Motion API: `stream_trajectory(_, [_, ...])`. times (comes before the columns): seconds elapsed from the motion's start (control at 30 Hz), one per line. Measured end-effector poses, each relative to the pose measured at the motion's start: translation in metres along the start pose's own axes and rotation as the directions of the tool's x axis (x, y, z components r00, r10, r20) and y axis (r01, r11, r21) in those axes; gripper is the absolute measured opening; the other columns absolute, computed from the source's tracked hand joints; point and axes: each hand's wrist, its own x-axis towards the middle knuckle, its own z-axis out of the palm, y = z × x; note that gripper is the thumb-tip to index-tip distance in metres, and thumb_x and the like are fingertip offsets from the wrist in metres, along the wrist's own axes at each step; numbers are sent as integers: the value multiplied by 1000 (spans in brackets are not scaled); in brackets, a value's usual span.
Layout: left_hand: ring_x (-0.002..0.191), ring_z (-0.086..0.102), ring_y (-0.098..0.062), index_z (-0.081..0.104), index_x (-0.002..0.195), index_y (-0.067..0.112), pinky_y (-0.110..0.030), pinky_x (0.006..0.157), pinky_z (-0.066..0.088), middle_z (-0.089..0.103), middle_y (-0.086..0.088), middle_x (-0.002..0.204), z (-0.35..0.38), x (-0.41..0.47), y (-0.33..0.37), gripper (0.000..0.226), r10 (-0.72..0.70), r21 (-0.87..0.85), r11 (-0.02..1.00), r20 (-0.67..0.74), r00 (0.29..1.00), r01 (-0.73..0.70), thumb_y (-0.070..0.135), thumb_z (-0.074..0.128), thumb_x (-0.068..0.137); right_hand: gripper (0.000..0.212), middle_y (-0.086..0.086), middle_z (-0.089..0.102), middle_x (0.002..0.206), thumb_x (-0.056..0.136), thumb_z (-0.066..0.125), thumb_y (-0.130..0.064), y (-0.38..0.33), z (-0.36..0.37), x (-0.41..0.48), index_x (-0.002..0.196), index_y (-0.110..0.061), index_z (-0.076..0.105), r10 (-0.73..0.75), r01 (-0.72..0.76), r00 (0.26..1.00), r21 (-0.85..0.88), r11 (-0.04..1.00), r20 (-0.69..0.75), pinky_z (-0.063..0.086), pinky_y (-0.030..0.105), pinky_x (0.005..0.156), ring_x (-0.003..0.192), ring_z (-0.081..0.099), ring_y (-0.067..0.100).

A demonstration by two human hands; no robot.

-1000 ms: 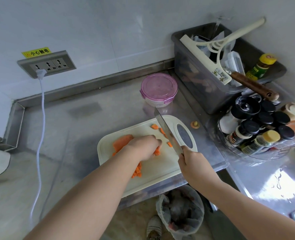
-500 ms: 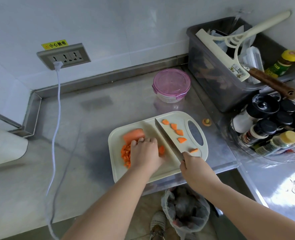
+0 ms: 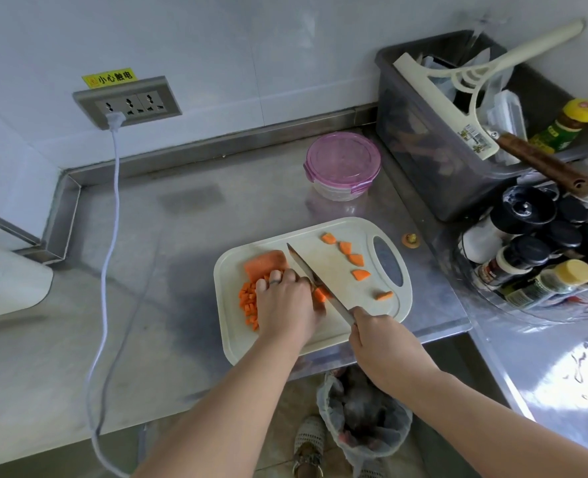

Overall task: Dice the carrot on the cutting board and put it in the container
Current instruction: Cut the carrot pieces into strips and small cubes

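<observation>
A white cutting board lies on the steel counter. On it are a large carrot piece, a pile of small dice at the left and several loose chunks at the right. My left hand presses down on carrot strips, fingers curled over them. My right hand grips the handle of a knife, whose blade lies against the carrot beside my left fingers. A round container with a pink lid stands behind the board, lid on.
A grey bin with a squeegee stands at the back right, a rack of spice jars to the right. A wall socket feeds a white cable across the counter. A bag-lined waste bin sits on the floor below.
The knife blade, raised off the board a second ago, has come down next to my left hand onto the carrot. The view has shifted slightly.
</observation>
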Motion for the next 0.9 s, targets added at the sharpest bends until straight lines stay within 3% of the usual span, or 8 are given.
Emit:
stream_trajectory(0.07, [116, 43, -24, 65, 106, 24, -39, 93, 29, 57, 3, 118, 0, 0, 1, 33, 3, -2, 1000, 3, 1000, -3, 46, 51, 86, 25, 0, 61, 84, 97, 45, -11, -1, -1, 0, 122, -14, 45, 11, -12, 1000, 32, 999, 11, 57, 34, 64, 70, 62, 18])
stream_trajectory(0.17, [116, 43, -24, 65, 105, 24, -39, 94, 29, 58, 3, 119, -1, 0, 1, 32, 7, 0, 1000, -1, 1000, -7, 45, 52, 85, 22, 2, 53, 89, 101, 31, -20, -5, -5, -4, 117, -13, 45, 15, -14, 1000, 77, 997, -4, 46, 33, 68, 80, 57, 23])
stream_trajectory(0.3, [116, 44, -24, 65, 105, 24, -40, 94, 30, 59, 3, 118, -1, 0, 3, 30, 5, 3, 1000, -6, 1000, -5, 43, 53, 86, 24, 10, 60, 102, 101, 29, -17, -7, -5, -2, 117, -11, 46, 33, -33, 999, 67, 997, 10, 43, 34, 69, 94, 62, 30])
stream_trajectory(0.4, [118, 43, -24, 64, 107, 24, -40, 94, 30, 58, 4, 119, 0, 0, 3, 30, -1, 1, 1000, -4, 1000, 1, 43, 53, 86, 27, 5, 62, 101, 99, 38, -11, -6, 1, 4, 126, -13, 44, 63, -69, 995, 71, 995, 81, 55, 33, 74, 90, 64, 24])
stream_trajectory(0.5, [118, 43, -23, 63, 107, 23, -40, 93, 30, 58, 3, 119, 0, 1, 3, 33, -2, 1, 1000, 3, 1000, 2, 48, 55, 86, 31, 3, 60, 103, 101, 37, -12, -4, 4, 7, 131, -18, 41, 89, -106, 988, 131, 986, 130, 57, 34, 83, 92, 63, 18])
stream_trajectory(0.9, [114, 40, -23, 59, 116, 29, -37, 91, 29, 50, 3, 125, -4, -2, -7, 37, -75, 34, 997, -17, 997, 76, 43, 50, 84, 27, 1, 64, 80, 102, 32, -22, 5, 1, -1, 123, -20, 49, -16, 38, 996, 235, 971, -93, 56, 39, 65, 68, 63, 20])
